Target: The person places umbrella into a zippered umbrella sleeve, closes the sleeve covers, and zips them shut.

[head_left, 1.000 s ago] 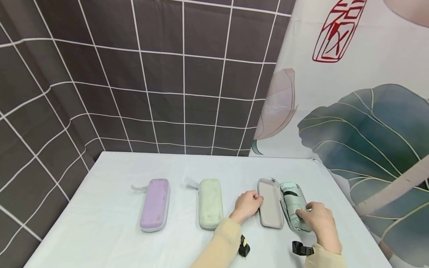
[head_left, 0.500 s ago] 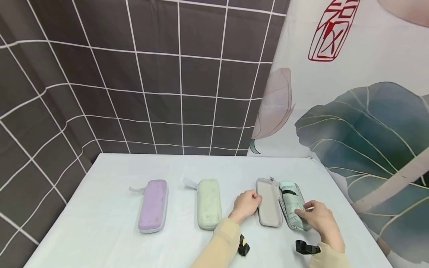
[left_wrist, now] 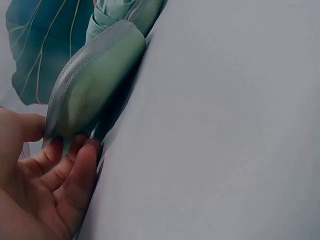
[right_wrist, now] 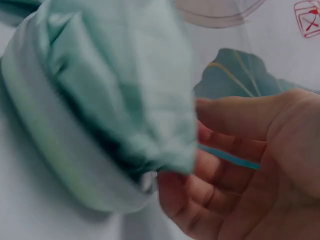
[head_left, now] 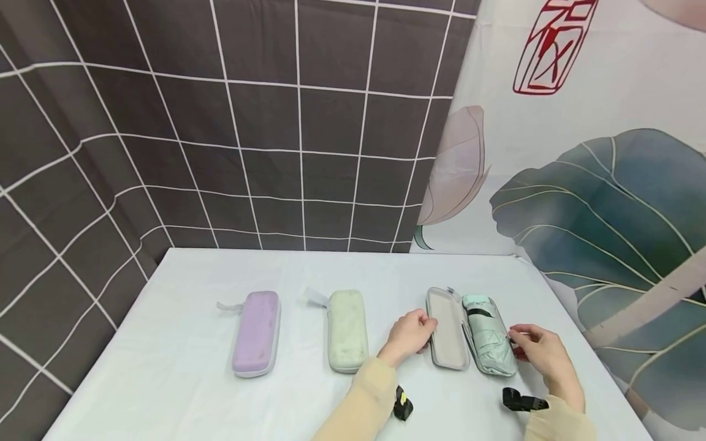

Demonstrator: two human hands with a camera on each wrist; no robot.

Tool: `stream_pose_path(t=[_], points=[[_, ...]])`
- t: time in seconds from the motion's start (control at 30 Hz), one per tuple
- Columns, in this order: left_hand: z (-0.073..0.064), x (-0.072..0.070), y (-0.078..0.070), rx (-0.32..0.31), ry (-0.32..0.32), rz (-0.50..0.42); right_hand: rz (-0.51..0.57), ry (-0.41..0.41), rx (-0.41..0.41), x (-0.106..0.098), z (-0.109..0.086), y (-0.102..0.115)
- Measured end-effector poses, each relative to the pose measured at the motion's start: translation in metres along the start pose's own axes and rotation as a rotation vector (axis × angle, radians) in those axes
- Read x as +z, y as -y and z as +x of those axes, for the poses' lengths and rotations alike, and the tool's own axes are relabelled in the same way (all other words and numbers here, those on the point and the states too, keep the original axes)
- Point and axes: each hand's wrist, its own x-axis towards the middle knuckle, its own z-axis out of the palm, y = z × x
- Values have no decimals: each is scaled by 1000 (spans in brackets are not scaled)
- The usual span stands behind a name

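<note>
An unzipped green hard case lies spread on the table, its pale grey lid [head_left: 448, 331] to the left. In its right half sits a folded mint umbrella [head_left: 489, 337] with a black strap around it. My left hand [head_left: 409, 335] pinches the lid's outer edge between thumb and fingers; in the left wrist view the lid [left_wrist: 95, 82] is tilted up from the table. My right hand [head_left: 546, 355] is at the right side of the case, fingers loosely bent. In the right wrist view its fingertips are close beside the umbrella's end [right_wrist: 165, 145], partly hidden behind it.
A closed light green case [head_left: 347, 331] lies left of my left hand, and a closed purple case [head_left: 256, 334] farther left, each with a strap. All rest on a white-covered table [head_left: 182, 343]. A dark grid-patterned curtain [head_left: 265, 122] and a printed white cloth hang behind.
My right hand has moved off the umbrella's top to the right side of the case. The left hand keeps its hold on the lid's edge. The head view has shifted slightly.
</note>
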Motion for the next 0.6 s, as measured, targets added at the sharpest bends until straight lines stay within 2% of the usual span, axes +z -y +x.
stream_pose_path(t=[0.23, 0.37, 0.47, 0.6], points=[[-3, 1, -3, -13, 51, -202, 85, 12, 58, 5, 6, -12], [-6, 6, -5, -12, 103, -281, 80, 30, 56, 8, 8, -16], [-8, 10, -10, 1, 141, -246, 73, 32, 50, 9, 8, -18], [-10, 18, -19, 45, 140, -120, 88, 35, 56, 10, 9, -20]])
